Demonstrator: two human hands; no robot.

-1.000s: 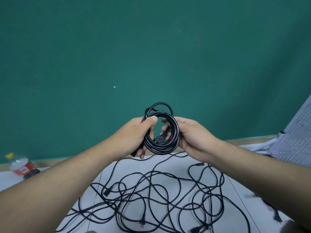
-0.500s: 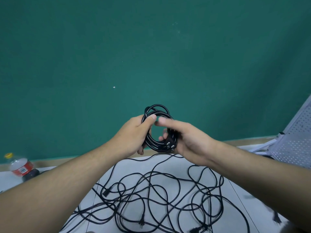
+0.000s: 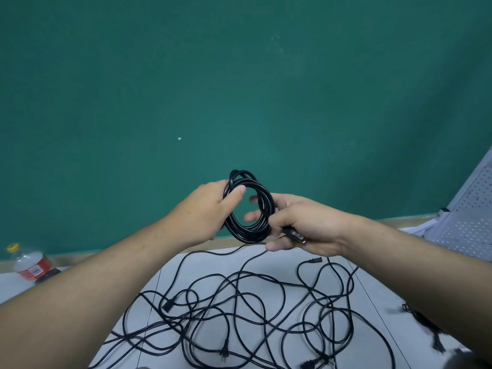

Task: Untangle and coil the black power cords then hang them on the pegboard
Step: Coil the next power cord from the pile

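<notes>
A coiled black power cord (image 3: 250,230) is held up in front of the green wall, between both hands. My left hand (image 3: 210,209) grips the coil's left side, thumb over the loops. My right hand (image 3: 303,225) holds the coil's right side, and the cord's plug end (image 3: 294,234) sticks out of its palm. Below on the pale floor lies a tangle of black power cords (image 3: 253,310) with several plugs showing. The white pegboard (image 3: 471,217) leans at the far right edge.
A plastic bottle with a red label and yellow cap (image 3: 29,263) stands at the left by the wall's base. Another black cord (image 3: 426,326) lies on the floor at the right, partly hidden by my right forearm.
My right hand has drawn the plug end through the coil and out to the right, and now clasps it in the palm. The coil has tilted slightly.
</notes>
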